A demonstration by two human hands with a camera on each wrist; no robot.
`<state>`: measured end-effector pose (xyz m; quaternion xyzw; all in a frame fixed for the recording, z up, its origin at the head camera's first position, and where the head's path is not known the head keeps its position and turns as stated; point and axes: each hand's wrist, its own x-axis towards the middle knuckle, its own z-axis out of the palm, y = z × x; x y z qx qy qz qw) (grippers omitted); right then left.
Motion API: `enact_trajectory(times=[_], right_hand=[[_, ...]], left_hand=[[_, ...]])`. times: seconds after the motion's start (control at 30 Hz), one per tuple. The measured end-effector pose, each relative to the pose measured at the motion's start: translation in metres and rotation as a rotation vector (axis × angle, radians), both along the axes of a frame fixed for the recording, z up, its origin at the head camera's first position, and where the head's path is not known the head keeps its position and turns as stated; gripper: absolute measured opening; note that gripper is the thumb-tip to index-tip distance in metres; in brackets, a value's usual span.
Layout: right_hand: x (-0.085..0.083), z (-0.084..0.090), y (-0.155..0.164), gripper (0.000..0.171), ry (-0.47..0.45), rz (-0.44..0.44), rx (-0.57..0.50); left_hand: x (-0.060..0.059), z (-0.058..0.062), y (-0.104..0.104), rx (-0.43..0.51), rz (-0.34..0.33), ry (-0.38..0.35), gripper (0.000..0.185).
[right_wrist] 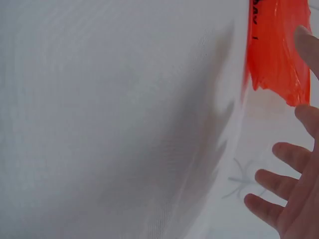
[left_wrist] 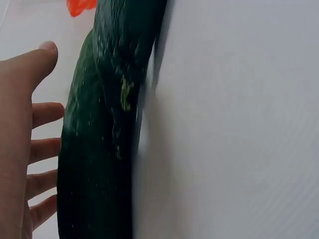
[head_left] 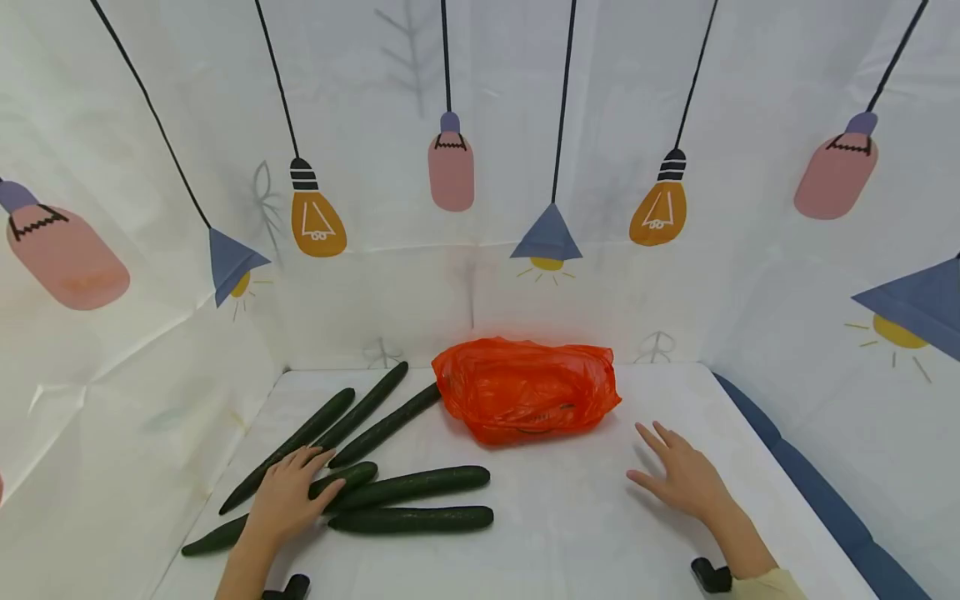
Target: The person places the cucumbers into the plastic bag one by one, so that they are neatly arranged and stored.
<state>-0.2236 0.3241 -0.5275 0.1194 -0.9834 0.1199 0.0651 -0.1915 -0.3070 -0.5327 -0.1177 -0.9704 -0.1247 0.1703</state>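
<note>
- Left hand [head_left: 285,496]: fingers spread flat over a long dark-green cucumber [head_left: 347,478] among the pile; best curled around its middle.
- Right hand [head_left: 681,477]: fingers straight, empty, near the crumpled orange plastic bag [head_left: 525,388].

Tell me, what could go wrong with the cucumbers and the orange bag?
The left hand rests on a crowded pile of cucumbers; lifting one might roll the others toward the table edge. The orange bag is crumpled and floppy, so it may slide or fold shut when the open right hand reaches it.
</note>
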Motion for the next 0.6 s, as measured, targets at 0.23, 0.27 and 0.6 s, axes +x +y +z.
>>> enact_trajectory(times=[0.23,0.27,0.6], right_hand=[[-0.007,0.005,-0.006,0.076,0.088,0.014,-0.042],[-0.008,0.006,-0.007,0.073,0.097,0.010,-0.048],[-0.015,0.010,-0.025,0.050,0.160,-0.024,-0.225]], left_hand=[[0.000,0.000,0.015,0.007,-0.084,0.100,0.041],[0.000,0.000,0.017,0.015,-0.098,0.119,0.038],[0.008,-0.005,0.042,0.144,-0.161,0.143,0.023]])
